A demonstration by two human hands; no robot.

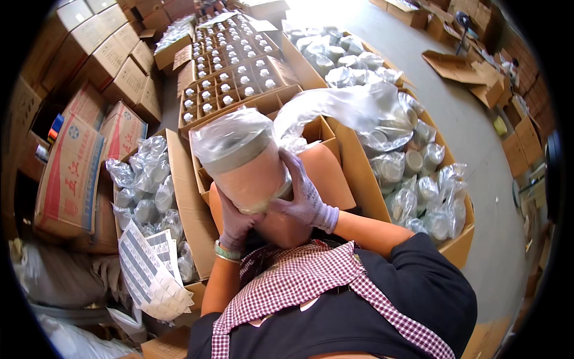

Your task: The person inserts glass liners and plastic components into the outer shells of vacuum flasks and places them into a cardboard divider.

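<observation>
Both my hands wear pale purple gloves and grip a large clear jar (251, 176) with a grey band around its upper part. A thin clear plastic bag (233, 128) covers its top. My left hand (235, 220) wraps the lower left side of the jar. On its right side, my right hand (305, 200) holds it with the thumb near the bottom and fingers reaching up. The jar is tilted above my lap, close in front of my checked apron (293, 275). A divided carton (263, 103) stands just beyond it, with loose clear plastic film (341, 110) over its right side.
To the right, a long carton (457, 242) holds several bagged jars (412, 164). Another carton (194, 221) of bagged jars is at my left, with printed label sheets (149, 272) on it. Ahead stand partitioned cartons of white-capped bottles (226, 87). Stacked boxes (89, 51) line the left.
</observation>
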